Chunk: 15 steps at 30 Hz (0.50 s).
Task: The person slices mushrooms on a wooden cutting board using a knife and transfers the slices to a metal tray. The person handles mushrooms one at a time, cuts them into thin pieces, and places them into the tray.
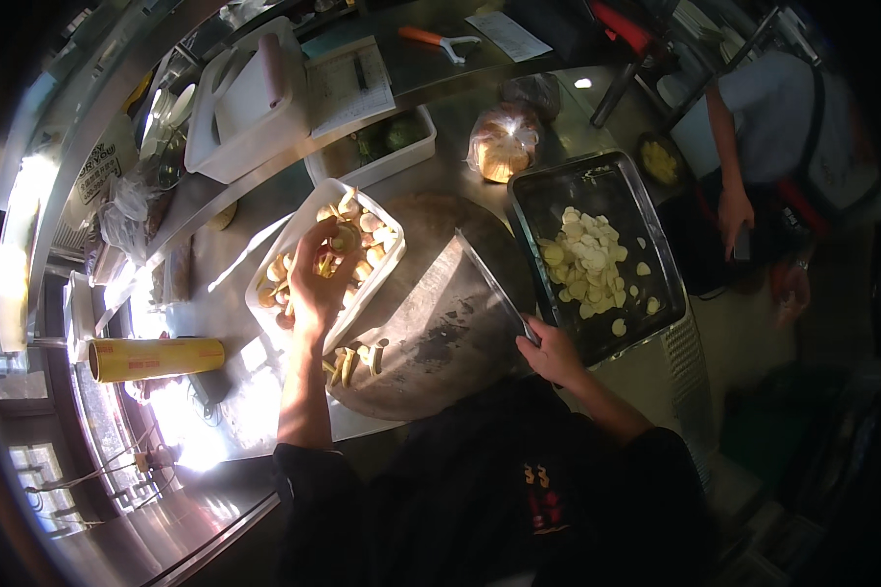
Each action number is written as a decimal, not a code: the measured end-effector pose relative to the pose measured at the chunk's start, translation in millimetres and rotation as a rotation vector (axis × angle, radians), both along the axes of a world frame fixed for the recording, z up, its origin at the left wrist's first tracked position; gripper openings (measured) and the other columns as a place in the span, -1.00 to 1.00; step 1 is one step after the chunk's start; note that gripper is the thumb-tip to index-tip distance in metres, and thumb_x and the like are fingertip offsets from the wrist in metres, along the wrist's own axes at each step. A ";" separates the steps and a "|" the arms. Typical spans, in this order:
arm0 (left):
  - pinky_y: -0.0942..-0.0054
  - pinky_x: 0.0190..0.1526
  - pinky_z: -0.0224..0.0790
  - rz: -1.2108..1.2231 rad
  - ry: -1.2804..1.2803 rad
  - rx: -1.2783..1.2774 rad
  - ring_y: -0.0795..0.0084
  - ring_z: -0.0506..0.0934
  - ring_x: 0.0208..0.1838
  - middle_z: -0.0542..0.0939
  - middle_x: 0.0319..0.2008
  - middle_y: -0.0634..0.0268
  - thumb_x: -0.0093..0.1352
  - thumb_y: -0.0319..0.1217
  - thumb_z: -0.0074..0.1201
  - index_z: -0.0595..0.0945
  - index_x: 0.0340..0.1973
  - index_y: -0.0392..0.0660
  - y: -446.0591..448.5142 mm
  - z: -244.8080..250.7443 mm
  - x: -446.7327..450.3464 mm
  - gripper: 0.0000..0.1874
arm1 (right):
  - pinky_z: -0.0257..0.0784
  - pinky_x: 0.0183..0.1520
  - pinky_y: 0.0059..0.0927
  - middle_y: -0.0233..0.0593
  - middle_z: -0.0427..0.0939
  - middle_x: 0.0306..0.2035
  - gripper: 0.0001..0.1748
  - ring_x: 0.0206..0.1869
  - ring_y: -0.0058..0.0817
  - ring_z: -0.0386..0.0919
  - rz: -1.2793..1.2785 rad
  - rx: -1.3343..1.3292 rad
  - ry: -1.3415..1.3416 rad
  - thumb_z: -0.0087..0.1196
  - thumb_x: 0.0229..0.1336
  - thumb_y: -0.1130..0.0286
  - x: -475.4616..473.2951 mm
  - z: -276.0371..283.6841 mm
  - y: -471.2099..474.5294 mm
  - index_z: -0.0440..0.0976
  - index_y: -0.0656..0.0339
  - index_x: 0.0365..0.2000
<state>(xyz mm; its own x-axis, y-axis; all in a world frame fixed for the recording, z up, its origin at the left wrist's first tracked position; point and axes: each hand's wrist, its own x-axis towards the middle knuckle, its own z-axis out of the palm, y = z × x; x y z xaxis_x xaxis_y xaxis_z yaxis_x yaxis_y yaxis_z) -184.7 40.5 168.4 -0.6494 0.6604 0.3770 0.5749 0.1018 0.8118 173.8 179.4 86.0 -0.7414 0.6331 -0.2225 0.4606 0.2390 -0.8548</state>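
My left hand [319,275] is over a white plastic tub [323,341], its fingers around a brownish mushroom [343,238]. More whole mushrooms [371,222], round and tan, fill the tub. The tub's right side overlaps a round wooden chopping block [440,345]. My right hand [553,352] grips the handle of a kitchen knife [495,286], whose broad blade slants over the block. Several cut stem pieces [349,363] lie at the block's left front edge. Right of the block, a dark metal tray [650,293] holds a heap of pale slices [586,257].
Behind the block stand a tub of green vegetables [426,150] and a tied plastic bag [503,143]. The raised shelf bears a white bin [242,147] and an orange-handled peeler [429,37]. A cling film roll [154,358] lies left. Another person [763,139] sits right, holding a phone.
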 end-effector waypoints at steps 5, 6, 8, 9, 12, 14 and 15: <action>0.40 0.10 0.63 -0.240 -0.227 0.043 0.31 0.70 0.10 0.66 0.16 0.09 0.21 -0.53 0.52 0.58 0.07 -0.18 4.8 -27.3 68.1 -0.46 | 0.52 -0.29 -0.14 0.07 0.64 -0.41 -0.51 -0.36 0.03 0.66 0.001 0.047 0.020 0.22 0.27 0.31 1.9 0.3 -0.1 0.50 0.26 0.16; 0.38 0.08 0.64 -0.278 -0.197 -0.011 0.31 0.70 0.09 0.65 0.16 0.07 0.22 -0.52 0.52 0.57 0.08 -0.17 8.5 -41.1 82.2 -0.45 | 0.52 -0.26 -0.12 0.11 0.65 -0.36 -0.52 -0.33 0.05 0.66 -0.004 0.039 0.018 0.23 0.26 0.33 2.1 0.3 -0.9 0.51 0.26 0.15; 0.35 0.05 0.64 -0.325 -0.249 -0.113 0.27 0.71 0.06 0.65 0.15 0.05 0.23 -0.52 0.51 0.56 0.09 -0.16 15.3 -72.6 112.0 -0.44 | 0.53 -0.24 -0.10 0.12 0.66 -0.33 -0.52 -0.30 0.08 0.66 0.002 0.047 0.023 0.23 0.26 0.33 2.6 0.0 0.6 0.50 0.28 0.15; 0.32 0.04 0.64 -0.335 -0.322 -0.142 0.23 0.72 0.04 0.65 0.14 0.05 0.23 -0.52 0.51 0.56 0.09 -0.15 18.1 -88.4 127.4 -0.44 | 0.53 -0.22 -0.09 0.13 0.66 -0.31 -0.52 -0.28 0.09 0.65 0.013 0.057 0.022 0.23 0.26 0.33 3.0 -0.5 1.5 0.50 0.29 0.15; 0.18 0.10 0.59 -0.269 -0.125 -0.148 0.00 0.66 0.08 0.65 0.10 0.02 0.22 -0.43 0.50 0.57 0.04 -0.14 19.0 -125.0 161.9 -0.48 | 0.54 -0.18 -0.03 0.16 0.67 -0.27 -0.52 -0.23 0.16 0.65 0.027 0.096 0.026 0.21 0.26 0.33 2.9 -2.4 3.9 0.49 0.35 0.13; 0.23 0.03 0.62 -0.203 -0.033 -0.246 0.07 0.67 0.09 0.63 0.13 0.02 0.21 -0.45 0.51 0.57 0.03 -0.15 14.1 -136.8 176.0 -0.48 | 0.54 -0.17 -0.01 0.17 0.67 -0.27 -0.53 -0.22 0.17 0.64 0.031 0.083 0.011 0.20 0.26 0.33 2.0 -1.6 5.8 0.49 0.36 0.12; 0.26 0.00 0.63 -0.166 0.019 -0.269 0.10 0.67 0.10 0.63 0.15 0.02 0.20 -0.46 0.52 0.58 0.02 -0.16 12.0 -139.4 178.6 -0.48 | 0.54 -0.17 0.00 0.17 0.67 -0.27 -0.53 -0.22 0.17 0.64 0.032 0.070 -0.003 0.20 0.26 0.33 1.7 -0.5 6.5 0.49 0.36 0.11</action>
<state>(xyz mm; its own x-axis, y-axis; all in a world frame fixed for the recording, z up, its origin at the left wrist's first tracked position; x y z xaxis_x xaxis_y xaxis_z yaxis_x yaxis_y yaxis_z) -6.1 52.5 29.0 -0.5189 0.8345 0.1854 0.6168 0.2154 0.7571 175.5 185.9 85.5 -0.7606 0.6235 -0.1810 0.4548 0.3127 -0.8339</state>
